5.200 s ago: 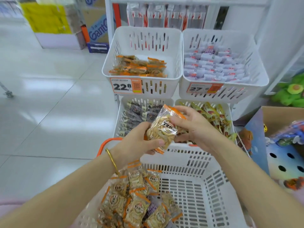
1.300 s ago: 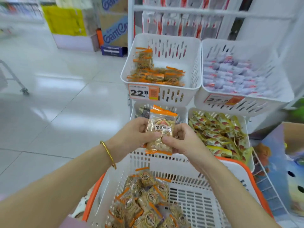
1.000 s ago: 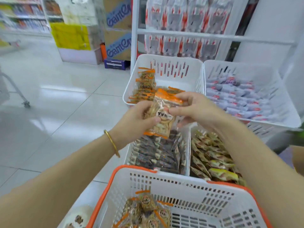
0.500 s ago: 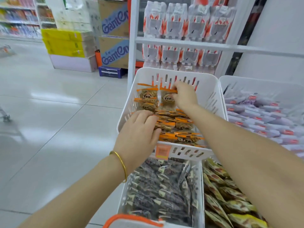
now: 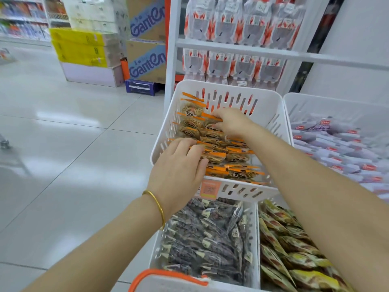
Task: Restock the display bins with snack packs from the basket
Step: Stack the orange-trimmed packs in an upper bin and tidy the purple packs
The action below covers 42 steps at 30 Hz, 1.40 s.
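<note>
Far left, glossy pale floor tiles (image 5: 63, 144), with stacked yellow cartons (image 5: 80, 47) and blue-lettered boxes (image 5: 147, 66) behind, soft with blur. Next, the left hand (image 5: 179, 165), gold bangle (image 5: 155, 205) at the wrist: laid flat, fingers nearly straight, pressing on the front-left orange-edged snack packs (image 5: 235, 157) in the upper white display bin (image 5: 271, 114), and covering the left part of the price tag (image 5: 210, 189) (only an orange patch showing, print too smeared to read). Further right and deeper in the bin, the right hand (image 5: 233, 123), fingers curled, pinching the orange top seam of one snack pack (image 5: 209, 129) standing upright in the back row; underside of that grip out of sight. Half a second back, much the same pose; a second back, that pack up in the air between both hands, short of the bin. Below, a bin of dark packs (image 5: 206, 234), partly behind the left wrist, then yellow-green packs (image 5: 284, 239) running under the right arm. At the bottom edge, only an orange-trimmed sliver of the basket (image 5: 168, 275), contents cut off. Rightmost, pale lilac packs (image 5: 336, 144) in a neighbouring bin, blurred; above, white-and-red pouches (image 5: 242, 20) hanging on the rack.
</note>
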Motion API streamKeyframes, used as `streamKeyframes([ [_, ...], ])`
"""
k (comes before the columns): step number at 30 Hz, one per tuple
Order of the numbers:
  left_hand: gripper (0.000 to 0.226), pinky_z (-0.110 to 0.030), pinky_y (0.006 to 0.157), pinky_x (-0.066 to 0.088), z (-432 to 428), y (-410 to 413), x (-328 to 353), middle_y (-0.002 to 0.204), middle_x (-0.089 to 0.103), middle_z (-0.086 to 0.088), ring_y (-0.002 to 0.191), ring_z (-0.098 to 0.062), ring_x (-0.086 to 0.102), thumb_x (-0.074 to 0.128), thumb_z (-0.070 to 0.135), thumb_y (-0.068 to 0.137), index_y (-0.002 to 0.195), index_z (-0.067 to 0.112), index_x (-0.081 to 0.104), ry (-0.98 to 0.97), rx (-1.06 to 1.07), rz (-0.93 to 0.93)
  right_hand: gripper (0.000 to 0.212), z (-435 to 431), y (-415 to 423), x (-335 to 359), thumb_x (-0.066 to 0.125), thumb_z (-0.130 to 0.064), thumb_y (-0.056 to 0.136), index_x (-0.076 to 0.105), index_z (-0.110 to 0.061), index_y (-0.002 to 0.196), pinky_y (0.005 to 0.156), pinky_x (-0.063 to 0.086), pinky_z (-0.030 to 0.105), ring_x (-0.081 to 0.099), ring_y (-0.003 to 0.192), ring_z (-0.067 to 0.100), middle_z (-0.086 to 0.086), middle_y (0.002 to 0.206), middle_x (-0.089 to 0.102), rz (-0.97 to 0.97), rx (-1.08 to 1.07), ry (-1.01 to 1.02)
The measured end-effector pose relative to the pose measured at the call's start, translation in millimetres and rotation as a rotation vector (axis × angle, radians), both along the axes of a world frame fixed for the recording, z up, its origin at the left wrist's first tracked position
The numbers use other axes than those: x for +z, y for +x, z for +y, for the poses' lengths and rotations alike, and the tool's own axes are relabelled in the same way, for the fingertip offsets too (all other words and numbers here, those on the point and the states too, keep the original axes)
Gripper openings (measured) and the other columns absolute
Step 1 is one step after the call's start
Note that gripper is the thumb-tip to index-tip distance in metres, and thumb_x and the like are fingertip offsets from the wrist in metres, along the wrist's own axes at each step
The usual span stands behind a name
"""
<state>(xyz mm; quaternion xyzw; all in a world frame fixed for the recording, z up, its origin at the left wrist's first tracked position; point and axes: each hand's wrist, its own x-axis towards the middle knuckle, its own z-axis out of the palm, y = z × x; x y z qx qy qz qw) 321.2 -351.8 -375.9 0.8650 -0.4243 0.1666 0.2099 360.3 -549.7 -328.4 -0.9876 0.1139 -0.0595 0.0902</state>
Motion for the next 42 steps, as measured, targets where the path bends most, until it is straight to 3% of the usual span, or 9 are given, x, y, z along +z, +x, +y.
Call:
streamKeyframes([
  [6, 0.047, -0.027, 0.098, 0.032, 5, -4, 6, 0.114, 0.06, -0.005, 0.113, -0.023, 0.05, 0.027, 0.037, 0.093, 0.11, 0.011, 0.062, -0.008, 0.0, 0.014, 0.052, 2, -12, 11, 0.05, -0.025, 0.098, 0.033, -0.016, 0.146, 0.106, 0.032, 0.036, 0.036, 0.136, 0.026, 0.008, 0.149, 0.037, 0.109, 0.005, 0.103],
  [12, 0.035, -0.028, 0.098, 0.034, 55, -59, 15, 0.113, 0.061, -0.007, 0.111, -0.022, 0.047, 0.037, 0.028, 0.093, 0.105, 0.008, 0.064, -0.11, -0.068, -0.023, 0.042, 38, -110, 18, 0.053, -0.018, 0.095, 0.046, -0.017, 0.137, 0.101, 0.036, 0.031, 0.047, 0.125, 0.018, 0.002, 0.138, 0.05, -0.254, 0.042, 0.209],
  [16, 0.037, -0.028, 0.098, 0.029, 102, -115, 2, 0.119, 0.058, -0.008, 0.115, -0.027, 0.046, 0.039, 0.03, 0.091, 0.113, 0.01, 0.06, 0.152, -0.1, 0.172, 0.032, 106, -211, -15, 0.055, -0.011, 0.092, 0.058, -0.016, 0.124, 0.094, 0.042, 0.023, 0.055, 0.106, 0.009, -0.006, 0.113, 0.059, -0.342, 0.162, 0.452],
  [22, 0.039, -0.023, 0.095, 0.024, 152, -175, -32, 0.139, 0.04, 0.0, 0.126, -0.023, 0.035, 0.046, 0.031, 0.096, 0.135, 0.024, 0.043, 0.613, -0.03, 0.478, 0.029, 161, -284, -177, 0.051, -0.017, 0.097, 0.057, -0.017, 0.125, 0.088, 0.044, 0.025, 0.056, 0.112, 0.017, 0.0, 0.122, 0.06, 0.217, 0.019, 0.663],
  [26, 0.041, -0.033, 0.101, 0.033, 154, -182, -37, 0.139, 0.039, -0.001, 0.128, -0.022, 0.034, 0.042, 0.038, 0.097, 0.136, 0.026, 0.041, 0.752, -0.006, 0.568, 0.034, 177, -292, -260, 0.049, -0.012, 0.097, 0.051, -0.012, 0.131, 0.094, 0.042, 0.029, 0.051, 0.12, 0.021, 0.005, 0.134, 0.053, 0.338, -0.125, 0.674],
  [31, 0.04, -0.023, 0.092, 0.019, 146, -171, -43, 0.139, 0.042, 0.001, 0.126, -0.017, 0.035, 0.039, 0.034, 0.098, 0.136, 0.021, 0.042, 0.797, -0.069, 0.426, 0.037, 188, -269, -318, 0.055, -0.015, 0.093, 0.045, -0.013, 0.129, 0.084, 0.049, 0.035, 0.057, 0.106, 0.026, 0.008, 0.122, 0.056, 0.338, -0.342, 0.702],
  [35, 0.037, -0.025, 0.094, 0.025, 153, -161, -56, 0.135, 0.043, 0.002, 0.123, -0.018, 0.038, 0.04, 0.035, 0.098, 0.133, 0.022, 0.045, 0.822, -0.069, 0.424, 0.032, 202, -248, -340, 0.062, -0.018, 0.09, 0.044, -0.012, 0.116, 0.078, 0.047, 0.036, 0.057, 0.101, 0.027, 0.006, 0.108, 0.055, 0.245, -0.639, 0.86],
  [39, 0.035, -0.03, 0.097, 0.031, 164, -153, -71, 0.13, 0.049, 0.001, 0.119, -0.02, 0.042, 0.042, 0.036, 0.097, 0.128, 0.022, 0.049, 0.896, -0.062, 0.45, 0.033, 212, -247, -352, 0.062, -0.034, 0.089, 0.06, -0.017, 0.117, 0.094, 0.044, 0.039, 0.05, 0.117, 0.028, 0.005, 0.127, 0.055, 0.245, -0.529, 0.526],
  [42, 0.036, -0.031, 0.098, 0.03, 167, -150, -79, 0.129, 0.05, 0.002, 0.12, -0.019, 0.042, 0.042, 0.041, 0.096, 0.126, 0.023, 0.051, 0.945, -0.065, 0.455, 0.021, 211, -257, -336, 0.056, -0.033, 0.092, 0.062, -0.013, 0.098, 0.081, 0.043, 0.034, 0.053, 0.103, 0.023, 0.006, 0.113, 0.054, 0.047, -0.472, 0.596],
])
